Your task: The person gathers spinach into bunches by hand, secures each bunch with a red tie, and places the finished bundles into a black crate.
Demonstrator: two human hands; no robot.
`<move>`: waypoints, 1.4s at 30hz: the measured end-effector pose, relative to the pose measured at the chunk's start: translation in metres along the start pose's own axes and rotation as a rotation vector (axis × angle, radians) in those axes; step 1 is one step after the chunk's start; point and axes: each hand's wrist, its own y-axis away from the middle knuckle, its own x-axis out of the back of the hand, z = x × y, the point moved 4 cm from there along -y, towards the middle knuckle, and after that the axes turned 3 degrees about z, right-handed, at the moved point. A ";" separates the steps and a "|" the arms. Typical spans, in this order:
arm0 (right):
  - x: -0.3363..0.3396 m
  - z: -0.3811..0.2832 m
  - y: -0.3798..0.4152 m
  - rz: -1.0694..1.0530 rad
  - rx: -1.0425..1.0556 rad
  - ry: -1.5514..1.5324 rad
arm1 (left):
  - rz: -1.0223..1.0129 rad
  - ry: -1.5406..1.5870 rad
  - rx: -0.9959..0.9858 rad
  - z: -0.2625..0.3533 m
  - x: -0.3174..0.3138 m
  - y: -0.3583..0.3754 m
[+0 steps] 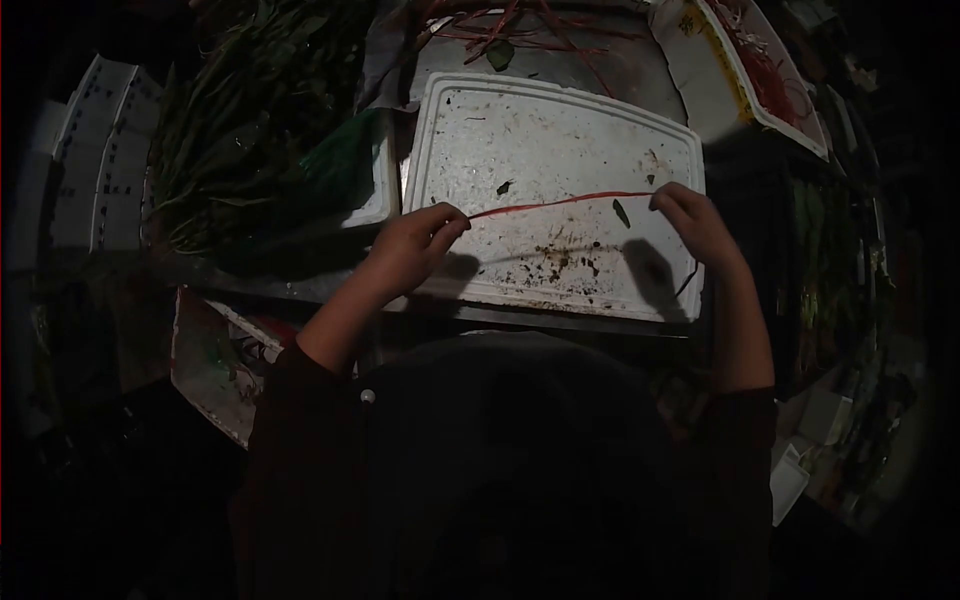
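Note:
A thin red strip of plastic twine stretches nearly straight between my two hands, over a white foam lid specked with dirt and leaf scraps. Its left end is pinched in my left hand, which is closed above the lid's left edge. My right hand is closed on the other end, near the lid's right edge. Both hands cast shadows on the lid. A small leaf piece lies close to my right hand, just under the twine.
Leafy greens are heaped at the left. More red strips lie on the metal surface behind the lid. A white foam box with red strands inside stands back right. Another open box sits lower left. The edges are very dark.

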 end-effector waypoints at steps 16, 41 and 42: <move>0.022 0.105 0.023 0.213 -0.463 0.662 | 0.384 -0.512 0.090 -0.062 -0.031 -0.031; -0.036 -0.154 -0.071 0.142 0.653 0.706 | 1.091 0.269 0.219 -0.051 0.066 0.135; -0.052 -0.194 -0.071 0.126 0.731 0.687 | 1.187 0.545 0.249 -0.072 0.079 0.146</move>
